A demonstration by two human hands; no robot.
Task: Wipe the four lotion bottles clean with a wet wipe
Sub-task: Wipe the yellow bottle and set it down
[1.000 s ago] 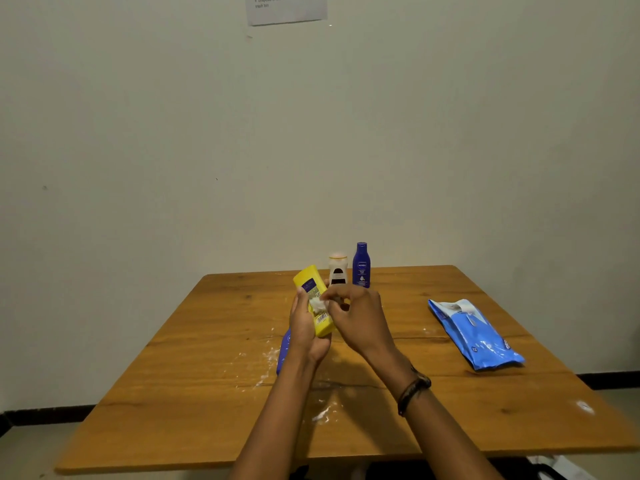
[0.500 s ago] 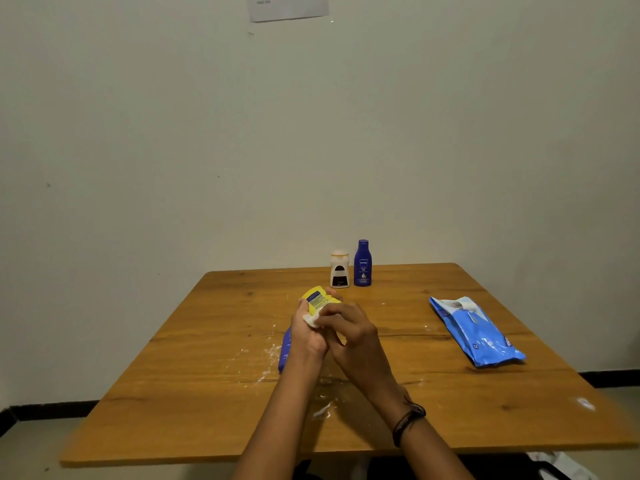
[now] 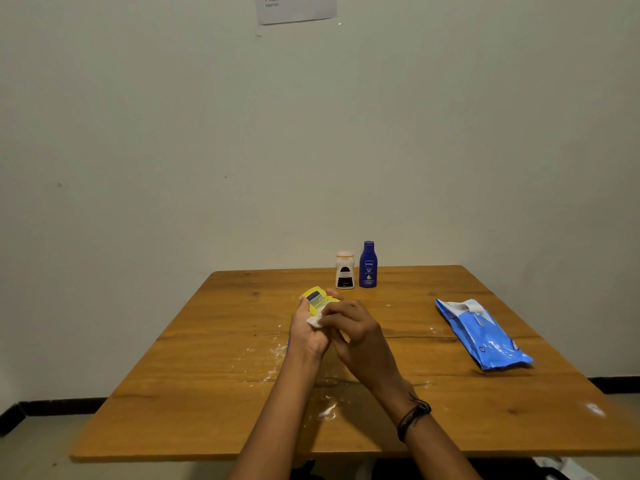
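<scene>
Over the middle of the wooden bench [image 3: 207, 393], the person's 2 arms meet just above the top. The left grip [image 3: 307, 336] is wrapped round a yellow lotion bottle [image 3: 319, 299], which tilts away toward the wall, its label end poking out beyond the fingers. The right grip [image 3: 353, 327] is curled in beside it, pinching a small white wet wipe [image 3: 314, 321] against the lower part of that bottle. A dark wristband [image 3: 414, 415] sits on the right forearm.

At the far edge, near the wall, 2 more bottles stand upright just beside each other: a white lotion bottle [image 3: 345, 270] with a dark label and a blue Nivea bottle [image 3: 368, 265] to its right. A blue pack of wipes [image 3: 483, 336] lies flat on the right side, well apart from the hands. White smears [image 3: 273, 355] streak the wood near the left wrist and between the forearms. A printed sheet [image 3: 296, 8] hangs on the wall above.
</scene>
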